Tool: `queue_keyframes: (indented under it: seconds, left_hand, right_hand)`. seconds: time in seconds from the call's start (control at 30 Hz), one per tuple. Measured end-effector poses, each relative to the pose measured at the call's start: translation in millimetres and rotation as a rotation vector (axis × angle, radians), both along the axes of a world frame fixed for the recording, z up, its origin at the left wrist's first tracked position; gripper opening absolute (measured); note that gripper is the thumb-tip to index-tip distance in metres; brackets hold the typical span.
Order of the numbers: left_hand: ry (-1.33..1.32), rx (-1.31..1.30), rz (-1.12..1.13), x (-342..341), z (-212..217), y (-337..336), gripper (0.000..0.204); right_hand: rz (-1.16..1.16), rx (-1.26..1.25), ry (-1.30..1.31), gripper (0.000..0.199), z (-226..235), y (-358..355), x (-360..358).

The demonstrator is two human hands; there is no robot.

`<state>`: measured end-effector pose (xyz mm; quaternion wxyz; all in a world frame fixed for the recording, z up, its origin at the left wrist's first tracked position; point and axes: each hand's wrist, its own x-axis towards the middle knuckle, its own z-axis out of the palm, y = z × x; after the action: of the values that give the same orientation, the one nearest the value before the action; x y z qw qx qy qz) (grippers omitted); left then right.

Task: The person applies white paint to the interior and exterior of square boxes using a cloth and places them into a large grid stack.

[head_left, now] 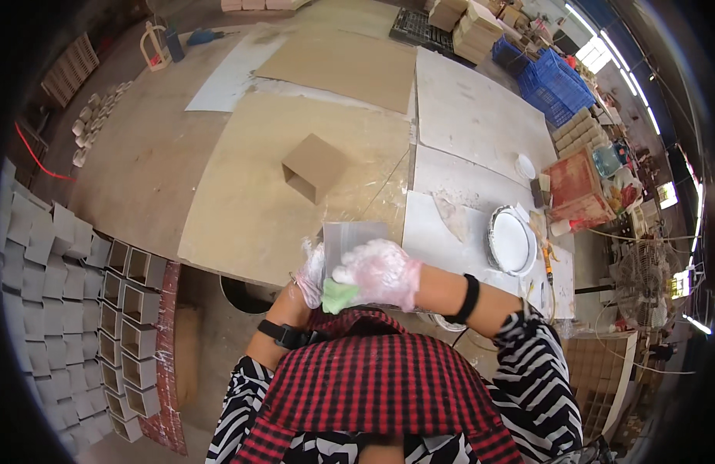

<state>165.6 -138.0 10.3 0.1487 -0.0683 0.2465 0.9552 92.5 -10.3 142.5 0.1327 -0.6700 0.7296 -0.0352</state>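
Observation:
Both my hands wear pale, paint-smeared gloves, close to my body at the table's near edge. My left hand (pixel 312 276) grips the side of a grey open box (pixel 349 234), partly hidden behind my hands. A green sponge (pixel 339 295) sits under the closed fingers of my right hand (pixel 382 272), against the box's near part. Beyond them, a plain brown open box (pixel 319 166) lies on the board-covered table (pixel 241 201).
Right of my hands stand a round tub of white paint (pixel 512 240) and a small white bowl (pixel 525 165). Grey finished boxes (pixel 40 309) are stacked at left. Blue crates (pixel 554 85) stand far right, above a red box (pixel 578 185). A fan (pixel 647 282) is at right.

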Motion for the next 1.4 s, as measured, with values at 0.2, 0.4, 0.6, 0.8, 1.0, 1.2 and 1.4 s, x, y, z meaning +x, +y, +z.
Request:
queue_keyframes:
  seconds: [0.2, 0.4, 0.6, 0.8, 1.0, 1.2, 1.4]
  left_hand:
    - [-0.146, -0.006, 0.111, 5.8, -6.4, 12.4, 0.044]
    - [-0.089, 0.037, 0.086, 7.3, 4.1, -6.2, 0.044]
    - [-0.021, 0.021, 0.084, 10.8, -14.1, -4.7, 0.046]
    - [0.099, 0.388, 0.088, 17.9, -6.9, -13.8, 0.044]
    - [0.06, 0.195, 0.107, 30.2, 4.7, -20.7, 0.043]
    - [0.082, -0.054, 0.16, 36.6, 20.8, -18.7, 0.039]
    - [0.194, 0.123, 0.311, 43.8, -10.9, -14.0, 0.044]
  right_hand:
    - [-0.522, -0.142, 0.047, 0.035, -16.5, -40.1, -85.2]
    - [-0.146, -0.128, -0.327, 0.037, -7.1, -3.3, -18.9]
    - [-0.28, -0.157, 0.025, 0.04, -2.2, -45.8, -41.3]
    - [-0.429, -0.183, -0.611, 0.04, 27.9, -15.1, -31.5]
    - [-0.383, -0.149, -0.338, 0.041, -10.2, -18.9, -28.5]
    - [-0.972, -0.419, -0.849, 0.042, -20.8, -20.0, -82.2]
    - [-1.028, -0.441, -1.659, 0.053, -31.7, -13.1, -32.4]
